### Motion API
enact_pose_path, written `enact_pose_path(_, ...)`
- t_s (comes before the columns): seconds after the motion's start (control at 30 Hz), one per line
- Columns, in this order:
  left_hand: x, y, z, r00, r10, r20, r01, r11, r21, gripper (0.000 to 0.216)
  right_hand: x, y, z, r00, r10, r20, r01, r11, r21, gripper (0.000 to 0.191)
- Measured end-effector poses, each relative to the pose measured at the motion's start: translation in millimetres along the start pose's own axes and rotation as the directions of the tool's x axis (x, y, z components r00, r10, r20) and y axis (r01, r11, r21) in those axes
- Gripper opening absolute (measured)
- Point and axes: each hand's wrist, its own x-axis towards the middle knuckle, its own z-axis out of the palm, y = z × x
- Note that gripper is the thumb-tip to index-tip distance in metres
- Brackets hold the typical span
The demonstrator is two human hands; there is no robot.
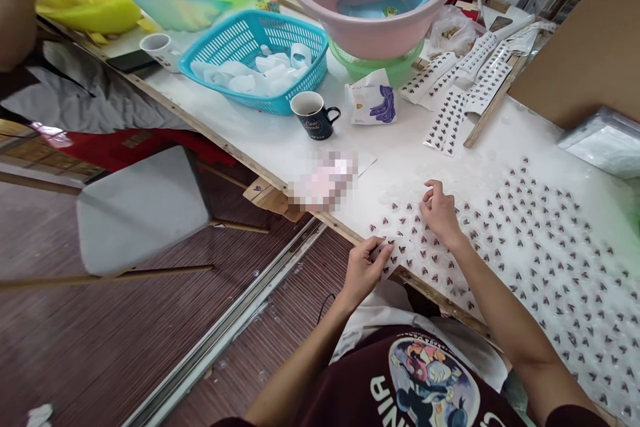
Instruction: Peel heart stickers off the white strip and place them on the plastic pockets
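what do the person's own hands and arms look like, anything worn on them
Both hands, left and right, are bare, with no gloves and no rings, watch or bracelet that I can make out. The forearms are uncovered too. A dark maroon sleeve shows on the right arm, matching the shirt, which has a colourful round cartoon print and pale lettering.

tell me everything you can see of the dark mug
The dark mug looks glossy, perhaps ceramic, with a pale inside wall, light lettering and a looped handle toward the picture's right. It stands upright on the white table beside the blue basket; whether they touch is unclear. Nobody is holding it. Its contents are hard to make out.
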Motion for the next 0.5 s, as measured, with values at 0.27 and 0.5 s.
enact_pose_path(0.27,-1.3,-3.5,0.4,1.0,0.016,0.0,-0.016,1.0,0.015,0.028,1.6,10.3,-29.4,0.972,0.091,-0.217,-0.043,0.976,0.216,0.024)
enact_pose_path(0.5,0.1,-2.7,1.0,0.999,0.037,-0.007,-0.037,0.999,0.04,0.026,10.0,25.1,-47.2,0.977,0.211,-0.007,-0.201,0.942,0.269,0.017)
